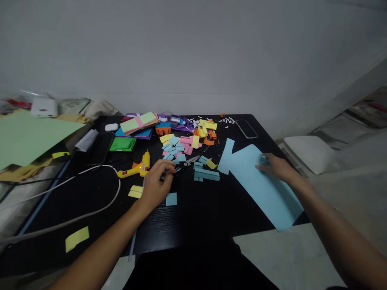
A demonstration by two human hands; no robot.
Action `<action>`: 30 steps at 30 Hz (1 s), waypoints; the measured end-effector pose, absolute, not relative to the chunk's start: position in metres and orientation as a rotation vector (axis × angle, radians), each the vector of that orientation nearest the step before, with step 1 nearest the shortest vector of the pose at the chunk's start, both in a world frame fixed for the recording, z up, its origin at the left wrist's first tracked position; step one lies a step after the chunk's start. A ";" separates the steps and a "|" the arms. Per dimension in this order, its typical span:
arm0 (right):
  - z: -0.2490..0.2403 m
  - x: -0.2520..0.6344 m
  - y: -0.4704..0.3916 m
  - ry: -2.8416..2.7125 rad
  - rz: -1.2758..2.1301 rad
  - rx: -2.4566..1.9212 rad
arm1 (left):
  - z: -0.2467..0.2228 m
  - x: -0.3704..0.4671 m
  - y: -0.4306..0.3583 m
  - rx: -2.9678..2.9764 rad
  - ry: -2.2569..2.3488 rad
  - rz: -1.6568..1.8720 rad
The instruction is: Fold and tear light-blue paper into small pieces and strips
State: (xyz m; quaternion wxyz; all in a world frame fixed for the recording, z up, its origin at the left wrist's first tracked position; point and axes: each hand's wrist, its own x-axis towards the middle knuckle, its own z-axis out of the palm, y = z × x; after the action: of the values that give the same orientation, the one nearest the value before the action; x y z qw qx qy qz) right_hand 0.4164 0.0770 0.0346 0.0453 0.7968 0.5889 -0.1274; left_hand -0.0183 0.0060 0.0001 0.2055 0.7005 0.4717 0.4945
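Observation:
My left hand [159,177] is over the middle of the black table, fingers curled round the dark handle end of a pair of scissors [191,161], whose blades point away to the right. Part of the handle is hidden by my fingers. My right hand [275,166] is over a large light-blue paper sheet [261,185], thumb and fingers apart; whether it presses on the sheet is unclear. The sheet overhangs the front edge. A narrower blue paper strip [226,157] touches its left side. Folded blue paper pieces [207,174] lie between my hands, and a small blue square [171,199] is nearer me.
A yellow glue gun [134,168] lies left of my left hand, near a looping white cable [117,189]. Colourful paper pieces [184,143] and stacked paper strips [139,123] are farther back. A phone [246,129] rests at the back right. A white stool [308,153] stands beyond.

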 end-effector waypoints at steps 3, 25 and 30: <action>0.032 0.422 0.081 1.870 -0.381 2.431 | -0.003 -0.016 0.004 2.059 1.269 1.339; 0.044 0.444 0.107 1.919 -0.497 2.599 | -0.009 -0.013 0.004 2.138 1.226 1.317; 0.061 0.442 0.098 2.007 -0.482 2.612 | -0.010 -0.012 0.004 2.135 1.238 1.301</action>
State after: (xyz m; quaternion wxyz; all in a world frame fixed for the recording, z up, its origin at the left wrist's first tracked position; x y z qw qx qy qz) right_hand 0.4421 0.0976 0.0612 -0.0934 0.7812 0.6002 -0.1443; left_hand -0.0123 0.0043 -0.0097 0.1749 0.7534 0.4370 0.4592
